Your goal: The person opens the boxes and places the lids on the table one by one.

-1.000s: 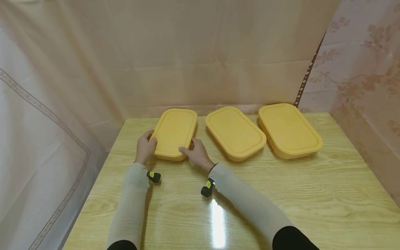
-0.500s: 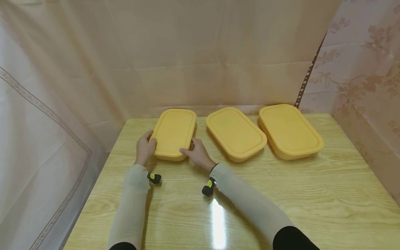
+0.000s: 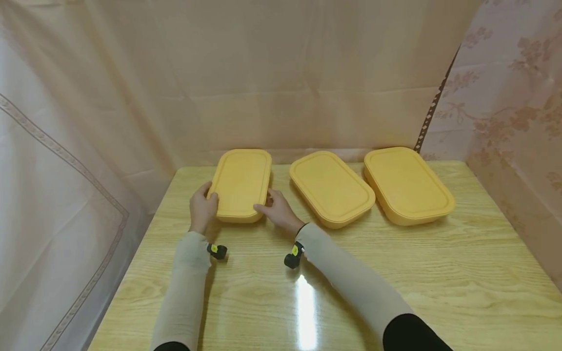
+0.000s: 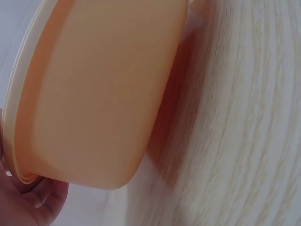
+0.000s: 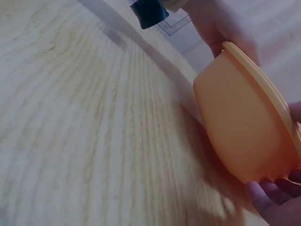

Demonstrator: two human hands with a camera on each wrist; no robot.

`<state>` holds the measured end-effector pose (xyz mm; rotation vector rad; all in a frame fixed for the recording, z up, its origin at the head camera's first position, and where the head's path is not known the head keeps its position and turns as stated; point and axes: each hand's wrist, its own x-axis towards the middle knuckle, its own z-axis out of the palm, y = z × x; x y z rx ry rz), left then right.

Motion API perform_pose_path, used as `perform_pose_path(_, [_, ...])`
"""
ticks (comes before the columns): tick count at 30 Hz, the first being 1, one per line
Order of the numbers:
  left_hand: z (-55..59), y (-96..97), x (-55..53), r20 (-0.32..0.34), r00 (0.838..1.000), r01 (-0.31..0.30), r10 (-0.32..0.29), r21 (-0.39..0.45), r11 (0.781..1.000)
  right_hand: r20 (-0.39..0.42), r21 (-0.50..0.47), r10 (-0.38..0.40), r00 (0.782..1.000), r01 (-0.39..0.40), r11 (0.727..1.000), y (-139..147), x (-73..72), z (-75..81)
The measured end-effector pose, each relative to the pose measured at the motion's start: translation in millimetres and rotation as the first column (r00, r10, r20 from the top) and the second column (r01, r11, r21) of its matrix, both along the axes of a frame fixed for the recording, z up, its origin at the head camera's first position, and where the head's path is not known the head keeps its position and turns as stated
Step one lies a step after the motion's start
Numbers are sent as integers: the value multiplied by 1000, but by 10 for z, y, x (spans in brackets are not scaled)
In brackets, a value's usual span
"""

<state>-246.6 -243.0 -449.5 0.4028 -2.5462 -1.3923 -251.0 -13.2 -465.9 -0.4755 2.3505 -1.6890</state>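
Both hands gripped a single yellow lidded box (image 3: 239,187). The left hand (image 3: 203,207) held its near left edge, thumb at the lid (image 3: 241,173) rim and fingers curled in close below. The right hand (image 3: 278,212) held the near right part, thumb on top and fingers bent against the side wall; in the right wrist view its spread looked the wider of the two. Handling estimate: probably stiff moulded plastic, light if unfilled; contents hidden, so true weight unknown. The smooth walls might slip, but breakage seemed unlikely. The lid overhung the wall, so load on the rim alone could pry it up; opposed holds low on the long side walls were judged safer. The box was at the left end of a row, towards the back of the bench (image 3: 373,278); whether its whole base touched the wood could not be told. A second yellow box (image 3: 332,187) sat askew near the right hand, a third yellow box (image 3: 409,184) beyond it. Pale cloth (image 3: 263,73) hung behind.
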Motion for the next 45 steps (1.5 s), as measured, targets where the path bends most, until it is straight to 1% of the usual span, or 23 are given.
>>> perform_pose_path(2, [-3,-8,-1,-5,1000,-8,8,5,1000,8,1,2,1000,-2,1000,-12,-22,14])
perform_pose_path(4, [-5,-19,-2,-4,1000,-10,10,6,1000,15,22,-2,1000,1,1000,-18,-43,19])
perform_pose_path(13, [-38,-60,-12,26,999,-20,20,-13,1000,42,74,23,999,-26,997,-18,-138,-20])
perform_pose_path(19, [-51,-69,-21,37,999,-10,11,-21,1000,53,57,28,998,-31,998,-25,-197,-34])
perform_pose_path(22, [-45,-86,-22,42,999,-19,19,-18,1000,77,48,36,996,-40,998,-44,-196,-23])
perform_pose_path(26, [-44,-116,-39,52,999,-14,16,-40,999,89,30,43,995,-46,999,-74,-195,-41])
perform_pose_path(30, [-55,-137,-57,55,998,-8,11,-60,998,60,22,39,997,-40,999,-89,-191,-66])
perform_pose_path(32, [-65,-144,-62,56,998,-5,8,-59,998,34,42,34,999,-35,999,-87,-181,-62])
perform_pose_path(34, [-75,-148,-65,56,998,-4,7,-55,998,25,52,30,999,-32,998,-85,-173,-63])
perform_pose_path(37, [-85,-160,-62,57,998,0,3,-47,999,44,41,34,998,-36,998,-94,-175,-72])
perform_pose_path(41, [-82,-165,-47,67,998,2,0,-22,1000,91,12,34,995,-35,999,-118,-195,-96])
perform_pose_path(45, [-77,-163,-46,91,996,5,-4,-12,1000,93,8,31,995,-32,999,-126,-211,-100])
